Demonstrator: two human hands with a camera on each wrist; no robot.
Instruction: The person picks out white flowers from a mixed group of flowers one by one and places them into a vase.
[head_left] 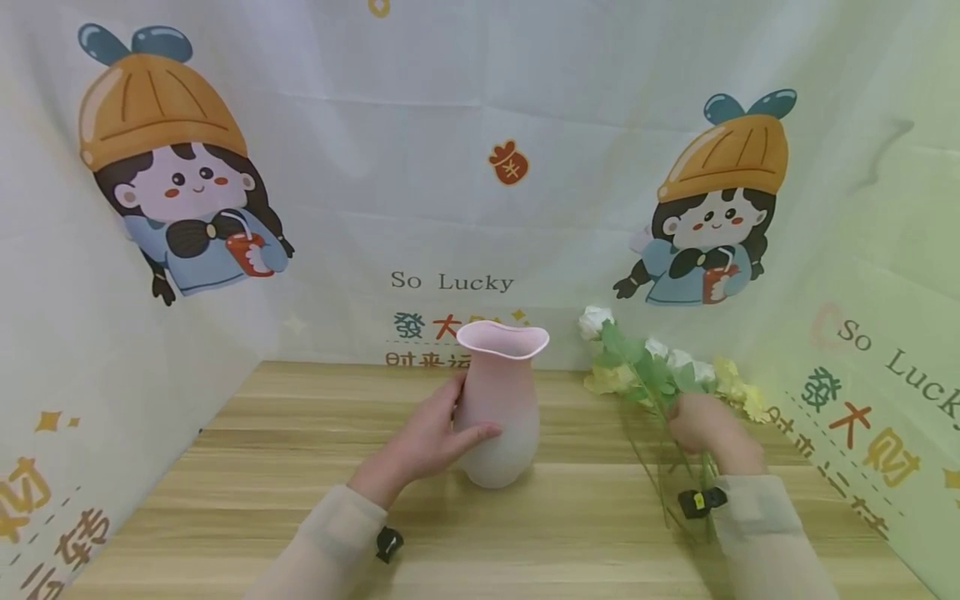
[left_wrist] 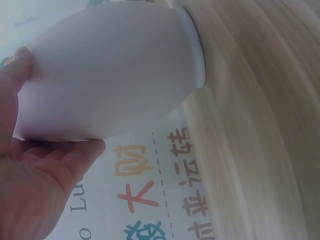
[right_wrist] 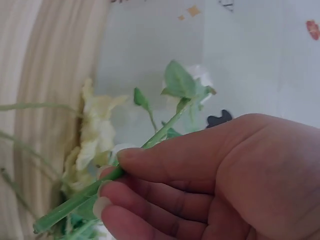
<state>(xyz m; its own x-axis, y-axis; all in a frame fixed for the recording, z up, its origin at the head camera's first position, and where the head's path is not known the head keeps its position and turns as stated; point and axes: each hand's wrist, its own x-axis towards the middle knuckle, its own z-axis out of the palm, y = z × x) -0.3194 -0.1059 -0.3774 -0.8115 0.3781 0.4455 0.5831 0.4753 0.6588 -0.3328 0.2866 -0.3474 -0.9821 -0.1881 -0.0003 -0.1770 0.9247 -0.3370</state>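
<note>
A frosted vase (head_left: 498, 400), pink at its wavy rim and whitish below, stands upright on the wooden table. My left hand (head_left: 427, 437) holds its left side, thumb across the front and fingers round the back. In the left wrist view the thumb and fingers lie against the vase wall (left_wrist: 115, 75). At the right, my right hand (head_left: 705, 425) pinches a green flower stem (right_wrist: 75, 202) between thumb and fingertips. That stem leads up to leaves and a white rose (head_left: 596, 322). Other white flowers (head_left: 678, 360) and yellow flowers (head_left: 738, 390) lie close behind this hand.
The wooden table (head_left: 300, 500) meets a pale printed cloth (head_left: 360, 192) at the back and on both sides. Loose green stems (head_left: 660, 492) stretch over the table's right part toward the front. A yellow bloom (right_wrist: 95, 135) shows beyond the fingers in the right wrist view.
</note>
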